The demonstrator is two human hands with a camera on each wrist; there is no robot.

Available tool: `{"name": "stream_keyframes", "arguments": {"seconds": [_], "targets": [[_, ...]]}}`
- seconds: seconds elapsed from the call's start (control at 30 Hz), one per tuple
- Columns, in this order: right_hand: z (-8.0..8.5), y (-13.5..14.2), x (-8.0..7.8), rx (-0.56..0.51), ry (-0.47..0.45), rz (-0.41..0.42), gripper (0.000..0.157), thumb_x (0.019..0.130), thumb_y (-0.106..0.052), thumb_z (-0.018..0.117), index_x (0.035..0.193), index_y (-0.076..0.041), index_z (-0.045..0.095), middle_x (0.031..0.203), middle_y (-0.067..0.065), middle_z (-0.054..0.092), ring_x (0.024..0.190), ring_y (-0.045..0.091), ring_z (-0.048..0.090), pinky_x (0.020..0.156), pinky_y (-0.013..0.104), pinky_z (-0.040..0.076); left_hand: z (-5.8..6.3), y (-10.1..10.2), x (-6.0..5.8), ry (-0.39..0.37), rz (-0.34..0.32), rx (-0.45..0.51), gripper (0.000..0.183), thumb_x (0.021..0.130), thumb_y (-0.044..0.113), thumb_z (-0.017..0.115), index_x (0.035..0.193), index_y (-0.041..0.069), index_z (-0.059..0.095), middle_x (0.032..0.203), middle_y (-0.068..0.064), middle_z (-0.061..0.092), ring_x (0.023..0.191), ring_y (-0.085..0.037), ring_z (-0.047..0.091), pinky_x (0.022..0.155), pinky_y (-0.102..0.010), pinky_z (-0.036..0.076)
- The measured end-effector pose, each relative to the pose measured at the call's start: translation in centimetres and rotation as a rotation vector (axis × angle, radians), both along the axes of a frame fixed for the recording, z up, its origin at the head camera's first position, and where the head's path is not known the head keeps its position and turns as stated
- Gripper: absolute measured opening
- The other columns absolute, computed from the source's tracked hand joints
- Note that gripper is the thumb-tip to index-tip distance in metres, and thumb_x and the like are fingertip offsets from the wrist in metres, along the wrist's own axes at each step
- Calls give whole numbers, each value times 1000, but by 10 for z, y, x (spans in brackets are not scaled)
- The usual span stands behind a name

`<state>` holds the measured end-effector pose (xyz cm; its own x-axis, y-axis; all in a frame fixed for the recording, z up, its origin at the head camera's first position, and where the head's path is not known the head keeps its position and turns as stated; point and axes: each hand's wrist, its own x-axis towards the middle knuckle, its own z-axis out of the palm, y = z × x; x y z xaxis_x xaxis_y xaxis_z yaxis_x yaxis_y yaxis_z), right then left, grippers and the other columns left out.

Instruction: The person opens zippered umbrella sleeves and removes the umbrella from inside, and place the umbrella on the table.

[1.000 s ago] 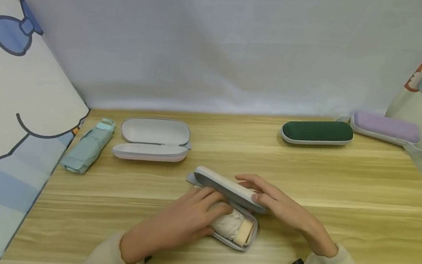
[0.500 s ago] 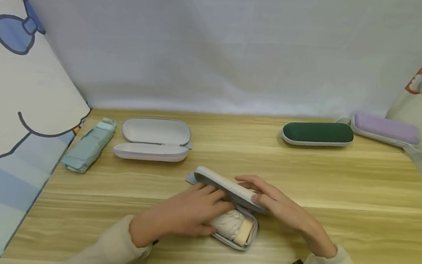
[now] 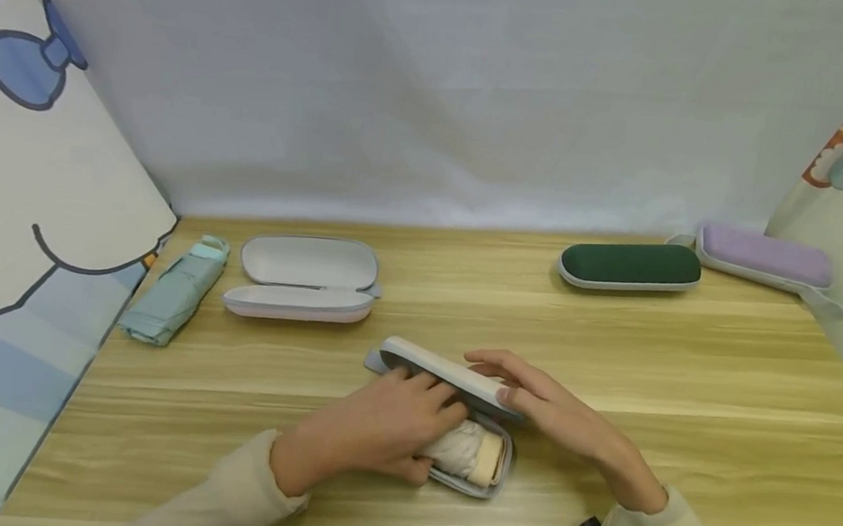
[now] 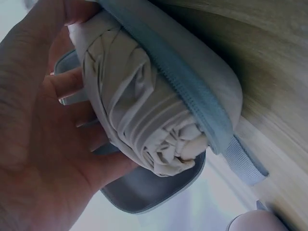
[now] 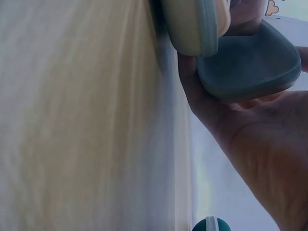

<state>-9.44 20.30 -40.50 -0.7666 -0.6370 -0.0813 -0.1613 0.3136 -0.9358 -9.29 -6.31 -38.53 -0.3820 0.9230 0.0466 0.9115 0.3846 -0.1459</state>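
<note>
In front of me a cream zip case [image 3: 449,372] lies on the table, its lid raised at a slant. A folded cream umbrella [image 3: 458,452] sits in the lower half, its pale yellow end toward the right. My left hand [image 3: 385,423] grips the umbrella, the fingers reaching under the lid and the thumb near the front rim. The left wrist view has the umbrella's gathered cloth [image 4: 130,91] bulging above the zip edge, fingers along its far side. My right hand [image 3: 562,413] holds the lid at its right end, thumb on the edge and fingers behind.
A folded teal umbrella [image 3: 176,292] lies at the left edge. Beside it stands a pink case [image 3: 308,263], opened with its pale lining showing. At the back right are a closed green case [image 3: 630,266] and a closed purple case [image 3: 764,258]. Cloth walls [image 3: 481,101] border the table.
My left hand has shifted right and its fingers have slid farther under the lid, the thumb now more bent. My right hand keeps its hold, and the lid has tipped down slightly.
</note>
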Motion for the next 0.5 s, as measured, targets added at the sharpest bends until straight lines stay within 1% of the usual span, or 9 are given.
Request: {"name": "stream_keyframes", "arguments": {"seconds": [0.07,0.17,0.23,0.3,0.4,0.47,0.5], "targets": [[-1,0,0,-2,5,5,49,114,-26,36,162,-17,37,160,15,47,147,39,44,114,59,39,0,-1,2,18,-15,16,46,80,47,74,115,19,63,106,3,64,86,-13,63,68,-33,56],[-2,0,0,-3,19,7,48,114,-24,36,161,-16,38,158,12,50,145,38,46,113,58,39,3,-3,5,3,-41,47,48,80,45,73,119,20,62,107,4,61,87,-12,59,69,-30,54],[-2,0,0,-3,28,8,47,114,-24,37,160,-18,41,158,10,49,146,36,45,115,49,40,5,-5,8,-16,-63,72,51,79,45,74,122,21,62,109,4,59,90,-12,56,73,-29,54],[-2,1,0,-16,25,20,46,114,-23,36,159,-19,43,160,9,48,147,36,43,116,38,40,8,-7,12,-52,-78,93,53,80,45,74,127,22,62,113,4,58,93,-11,55,77,-27,53],[-1,1,0,-31,20,38,44,114,-23,36,157,-21,46,160,6,48,146,29,44,114,26,39,15,-11,19,-75,-92,140,56,80,44,75,130,23,61,118,3,59,98,-12,56,81,-28,53],[0,0,-1,-40,17,51,44,114,-22,36,156,-22,47,159,4,50,143,24,47,113,27,40,20,-15,24,-85,-92,178,56,80,42,76,131,23,62,119,3,59,101,-12,57,82,-28,53],[-1,0,-1,-38,22,53,44,114,-22,36,156,-21,48,158,4,51,141,21,49,112,27,41,23,-17,27,-76,-91,195,56,79,42,76,130,23,62,119,3,59,101,-12,58,82,-28,53]]}}
